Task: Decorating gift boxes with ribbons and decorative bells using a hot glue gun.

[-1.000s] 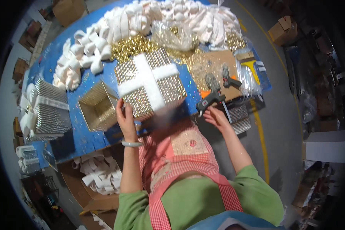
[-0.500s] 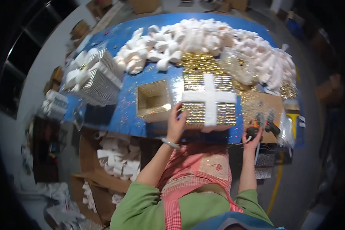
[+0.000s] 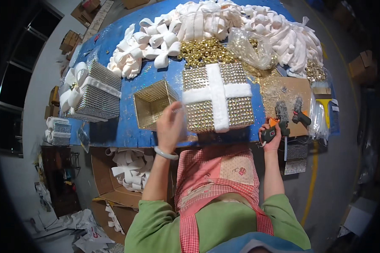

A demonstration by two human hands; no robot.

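Note:
In front of me stands a rhinestone-covered gift box [image 3: 236,109] with a white plush ribbon cross [image 3: 218,99] over its top. My left hand [image 3: 169,127] is at the near left side of this box, in front of an open gold box [image 3: 143,116]; its fingers are smeared by motion. At the table's right front edge, my right hand [image 3: 272,141] is closed round the handle of a glue gun [image 3: 268,135], dark with an orange part. The gun's nose is crusted and points away from me over a glitter-strewn cardboard sheet [image 3: 295,88].
A second glue gun [image 3: 302,117] lies just right of the first. Gold beads [image 3: 207,52] and a pile of white bows [image 3: 162,40] fill the back. On the left sits a silver box with a bow [image 3: 99,95]. A carton of white ribbon pieces [image 3: 107,175] stands below the table.
My left hand has moved left, away from the gift box's front edge. My right hand stays at the glue gun, its grip now plainer. The whole view has shifted.

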